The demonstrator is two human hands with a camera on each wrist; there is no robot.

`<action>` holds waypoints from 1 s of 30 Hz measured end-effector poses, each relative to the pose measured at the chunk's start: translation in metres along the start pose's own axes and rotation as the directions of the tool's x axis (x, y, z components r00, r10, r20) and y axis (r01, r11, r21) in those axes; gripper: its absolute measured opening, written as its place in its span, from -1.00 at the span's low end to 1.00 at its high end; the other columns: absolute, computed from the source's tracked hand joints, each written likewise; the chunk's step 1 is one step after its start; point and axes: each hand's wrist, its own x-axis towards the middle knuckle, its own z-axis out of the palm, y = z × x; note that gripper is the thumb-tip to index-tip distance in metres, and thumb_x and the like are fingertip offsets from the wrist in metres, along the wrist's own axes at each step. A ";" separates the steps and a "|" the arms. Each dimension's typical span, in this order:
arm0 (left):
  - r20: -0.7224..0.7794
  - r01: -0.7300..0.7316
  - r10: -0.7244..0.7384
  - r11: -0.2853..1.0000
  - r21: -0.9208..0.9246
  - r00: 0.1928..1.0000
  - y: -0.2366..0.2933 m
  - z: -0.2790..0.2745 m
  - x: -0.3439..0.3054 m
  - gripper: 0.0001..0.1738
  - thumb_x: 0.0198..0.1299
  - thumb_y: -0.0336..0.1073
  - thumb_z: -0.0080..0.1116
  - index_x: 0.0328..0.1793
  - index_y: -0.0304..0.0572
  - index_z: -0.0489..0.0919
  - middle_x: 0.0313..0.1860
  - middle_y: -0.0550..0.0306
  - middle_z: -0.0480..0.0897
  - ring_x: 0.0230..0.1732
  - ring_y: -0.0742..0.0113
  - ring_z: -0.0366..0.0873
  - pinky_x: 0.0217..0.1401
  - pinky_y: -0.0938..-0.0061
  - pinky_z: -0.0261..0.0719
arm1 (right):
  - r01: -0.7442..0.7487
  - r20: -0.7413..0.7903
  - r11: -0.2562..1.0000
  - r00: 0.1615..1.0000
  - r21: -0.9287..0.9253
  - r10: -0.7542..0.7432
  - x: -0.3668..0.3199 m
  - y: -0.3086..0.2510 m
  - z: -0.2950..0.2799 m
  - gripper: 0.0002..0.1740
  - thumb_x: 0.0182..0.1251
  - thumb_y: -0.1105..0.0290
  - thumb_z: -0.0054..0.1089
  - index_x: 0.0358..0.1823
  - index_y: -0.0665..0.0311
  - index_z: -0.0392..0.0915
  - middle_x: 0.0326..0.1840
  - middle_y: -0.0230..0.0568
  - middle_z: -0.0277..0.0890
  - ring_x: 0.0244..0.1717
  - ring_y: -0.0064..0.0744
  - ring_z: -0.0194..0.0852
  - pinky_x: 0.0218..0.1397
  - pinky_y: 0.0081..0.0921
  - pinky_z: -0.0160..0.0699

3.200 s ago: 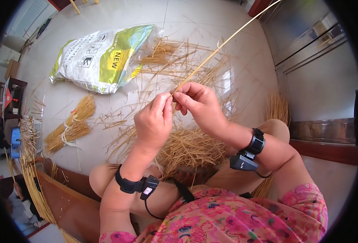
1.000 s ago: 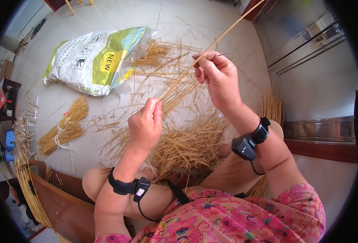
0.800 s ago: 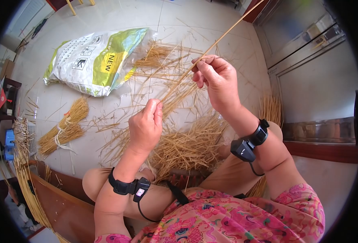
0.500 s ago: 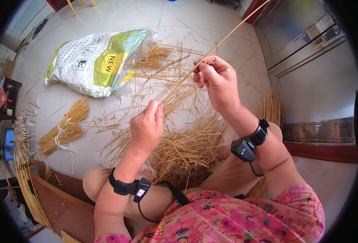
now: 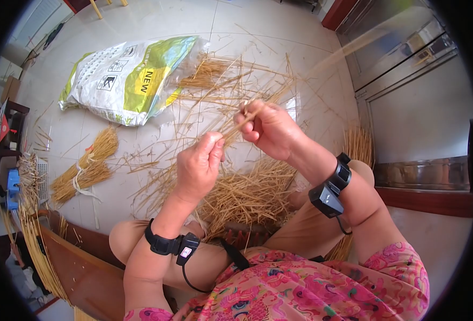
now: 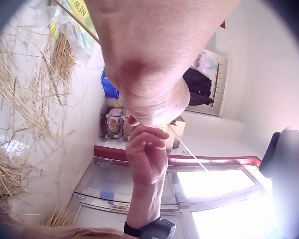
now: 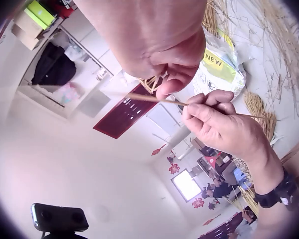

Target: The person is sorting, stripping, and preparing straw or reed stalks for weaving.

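In the head view, my left hand (image 5: 198, 165) grips a thin straw stalk between curled fingers and thumb. My right hand (image 5: 273, 131), above and to its right, pinches the stalk farther along, and a blurred length runs on to the upper right. In the right wrist view, the stalk (image 7: 164, 100) leaves the pinched fingertips of the left hand (image 7: 229, 129), while small curled straw strips (image 7: 149, 84) show at the fingers of the right hand (image 7: 154, 40). The left wrist view shows the right hand (image 6: 148, 157) close beyond the left hand (image 6: 149, 74).
Loose straw (image 5: 247, 195) is heaped between the legs. A white and green bag (image 5: 129, 80) lies on the floor, straw at its mouth. Nearby is a tied straw bundle (image 5: 86, 166). Metal doors (image 5: 424, 107) stand at the right, a brown wooden piece (image 5: 86, 267) at the lower left.
My right hand has come down and left, nearer to my left hand, and its wrist has turned. The far part of the stalk now blurs. My left hand has shifted slightly right.
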 end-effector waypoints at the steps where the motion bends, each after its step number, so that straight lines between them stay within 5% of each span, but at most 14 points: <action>1: -0.006 -0.015 0.015 0.999 -0.028 1.000 0.001 0.001 0.000 -0.90 0.36 -0.40 -0.08 -0.19 -0.26 0.43 -0.56 0.12 0.53 -0.57 0.40 0.52 -0.50 0.53 0.44 | -0.031 0.001 0.999 1.000 -0.037 0.031 0.000 0.003 -0.001 -0.85 0.33 0.44 -0.05 -0.37 0.36 0.42 -0.45 -0.24 0.47 -0.51 -0.54 0.43 -0.49 -0.65 0.43; 4: -0.026 -0.011 0.008 0.995 -0.103 1.000 0.006 0.002 0.000 -0.89 0.37 -0.39 -0.09 -0.19 -0.26 0.43 -0.57 0.13 0.53 -0.57 0.42 0.52 -0.49 0.55 0.43 | -0.040 0.058 0.854 0.995 -0.519 0.081 0.001 0.012 -0.008 -0.81 0.27 0.38 0.07 -0.42 0.38 0.45 -0.54 -0.25 0.48 -0.56 -0.54 0.46 -0.54 -0.66 0.41; 5: -0.034 0.025 -0.029 0.992 -0.124 0.999 0.007 0.002 0.000 -0.88 0.37 -0.39 -0.09 -0.20 -0.27 0.43 -0.58 0.14 0.53 -0.57 0.43 0.52 -0.49 0.56 0.43 | -0.030 0.093 0.544 0.976 -0.839 0.198 0.003 0.009 -0.009 -0.79 0.22 0.36 0.13 -0.36 0.40 0.55 -0.55 -0.20 0.54 -0.52 -0.48 0.50 -0.45 -0.56 0.46; 6: -0.042 0.059 -0.066 0.988 -0.144 0.997 0.007 0.001 0.001 -0.87 0.37 -0.38 -0.10 -0.21 -0.27 0.43 -0.58 0.14 0.53 -0.57 0.44 0.52 -0.49 0.56 0.42 | 0.023 0.117 0.288 0.942 -0.957 0.314 -0.001 0.004 -0.006 -0.78 0.19 0.33 0.16 -0.36 0.38 0.59 -0.52 -0.19 0.56 -0.50 -0.45 0.52 -0.41 -0.52 0.48; 8: -0.042 0.086 -0.092 0.989 -0.120 0.995 0.008 -0.003 0.003 -0.86 0.37 -0.37 -0.10 -0.23 -0.27 0.43 -0.60 0.14 0.53 -0.57 0.45 0.51 -0.49 0.57 0.42 | 0.219 0.059 -0.245 0.847 -0.944 0.529 -0.009 -0.006 0.001 -0.76 0.12 0.28 0.22 -0.36 0.34 0.65 -0.48 -0.16 0.61 -0.47 -0.39 0.56 -0.34 -0.45 0.51; 9: -0.040 0.101 -0.106 0.989 -0.108 0.994 0.008 -0.005 0.003 -0.85 0.37 -0.37 -0.11 -0.24 -0.27 0.43 -0.61 0.14 0.53 -0.58 0.46 0.51 -0.49 0.57 0.42 | 0.262 0.121 -0.303 0.902 -0.916 0.415 -0.007 -0.002 -0.004 -0.76 0.03 0.24 0.33 -0.40 0.28 0.71 -0.46 -0.07 0.64 -0.40 -0.33 0.62 -0.29 -0.41 0.56; 10: -0.051 0.109 -0.114 0.989 -0.095 0.992 0.007 -0.005 0.002 -0.84 0.37 -0.37 -0.11 -0.24 -0.27 0.43 -0.61 0.14 0.53 -0.58 0.46 0.51 -0.50 0.57 0.41 | 0.294 0.270 -0.075 0.934 -0.953 0.235 -0.005 -0.003 -0.009 -0.74 0.04 0.24 0.35 -0.32 0.27 0.69 -0.47 -0.11 0.63 -0.38 -0.37 0.62 -0.28 -0.43 0.54; 12: -0.074 0.124 -0.130 0.989 -0.075 0.989 0.007 -0.004 0.001 -0.84 0.37 -0.36 -0.11 -0.26 -0.27 0.43 -0.63 0.14 0.53 -0.60 0.46 0.51 -0.50 0.56 0.41 | 0.267 0.251 0.328 0.964 -0.906 -0.090 -0.001 -0.007 -0.007 -0.77 0.13 0.32 0.31 -0.27 0.34 0.63 -0.45 -0.20 0.61 -0.40 -0.48 0.59 -0.33 -0.50 0.54; 15: -0.078 0.154 -0.155 0.988 -0.026 0.985 0.005 -0.003 0.001 -0.85 0.37 -0.37 -0.10 -0.26 -0.26 0.43 -0.65 0.14 0.53 -0.62 0.44 0.50 -0.52 0.54 0.41 | 0.367 0.226 0.751 0.930 -0.549 -0.290 0.000 -0.016 -0.001 -0.85 0.22 0.42 0.23 -0.27 0.37 0.56 -0.42 -0.29 0.57 -0.41 -0.59 0.54 -0.39 -0.62 0.50; 18: -0.104 0.163 -0.160 0.986 0.023 0.982 0.006 -0.002 0.002 -0.87 0.36 -0.38 -0.08 -0.25 -0.24 0.44 -0.66 0.14 0.53 -0.63 0.41 0.51 -0.52 0.52 0.41 | 0.454 0.205 0.769 0.891 -0.449 -0.406 0.000 -0.009 0.005 -0.90 0.26 0.46 0.17 -0.33 0.36 0.53 -0.41 -0.31 0.55 -0.44 -0.62 0.52 -0.42 -0.70 0.47; 30: -0.061 0.173 -0.171 0.984 0.032 0.983 0.008 0.002 0.002 -0.88 0.35 -0.39 -0.08 -0.24 -0.24 0.45 -0.66 0.11 0.55 -0.62 0.33 0.54 -0.51 0.48 0.44 | 0.484 0.173 0.780 0.874 -0.396 -0.455 0.000 0.001 0.000 -0.93 0.26 0.49 0.11 -0.35 0.35 0.51 -0.39 -0.29 0.56 -0.45 -0.64 0.50 -0.44 -0.71 0.45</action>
